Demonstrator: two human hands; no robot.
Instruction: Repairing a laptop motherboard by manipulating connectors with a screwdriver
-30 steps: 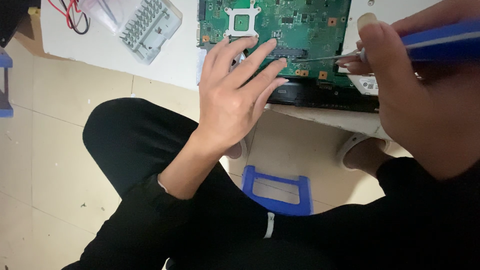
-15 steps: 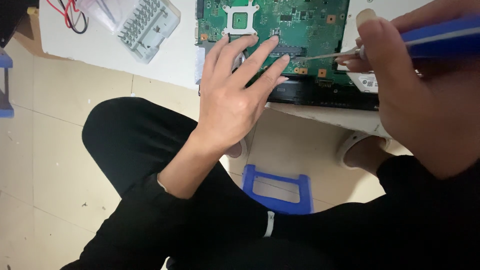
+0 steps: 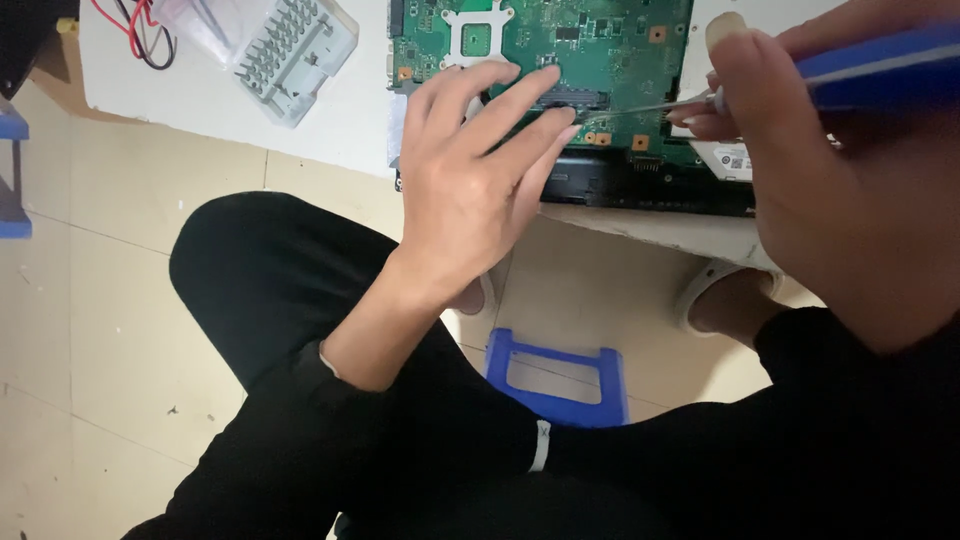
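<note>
Two hands at the green circuit board (image 3: 600, 50), little changed from half a second ago: left hand (image 3: 480, 190) still flat, fingers spread, on the board's near edge; right hand (image 3: 830, 180) still closed round a blue-handled screwdriver (image 3: 870, 65), tip just beside the left fingertips. White sticker (image 3: 728, 158) sits at the board's right edge. Board lies on the white table (image 3: 200, 100), over a black base (image 3: 640, 185). Grey heat sink (image 3: 292, 50) well left.

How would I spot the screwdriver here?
Start at the green circuit board on the white table. The right hand beside it grips the screwdriver. It alone has a blue handle, and its thin metal shaft reaches onto the board.
</note>
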